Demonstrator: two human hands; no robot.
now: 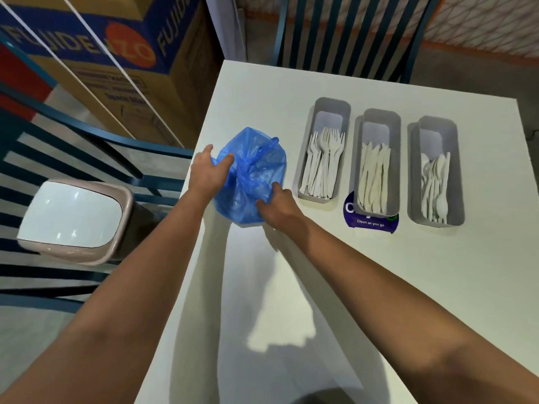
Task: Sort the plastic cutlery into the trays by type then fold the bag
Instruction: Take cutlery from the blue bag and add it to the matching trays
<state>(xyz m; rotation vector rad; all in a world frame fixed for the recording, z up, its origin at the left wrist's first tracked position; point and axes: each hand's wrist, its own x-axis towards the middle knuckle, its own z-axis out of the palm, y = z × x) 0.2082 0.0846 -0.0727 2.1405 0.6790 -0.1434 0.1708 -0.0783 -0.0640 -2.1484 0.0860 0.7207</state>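
A crumpled blue plastic bag (250, 176) lies near the left edge of the white table (335, 272). My left hand (208, 173) grips the bag's left side, thumb on top. My right hand (277, 205) pinches its lower right corner. To the right stand three grey trays in a row. The left tray (306, 158) holds white forks, the middle tray (393, 158) holds white knives, and the right tray (458, 170) holds white spoons.
A purple round sticker (370, 223) reading "Clean as you go" lies partly under the middle tray. A pink bin with a white lid (73, 220) stands left of the table by a blue chair (87, 147). Another chair (350, 33) stands at the far edge. A cardboard box (116, 53) fills the back left.
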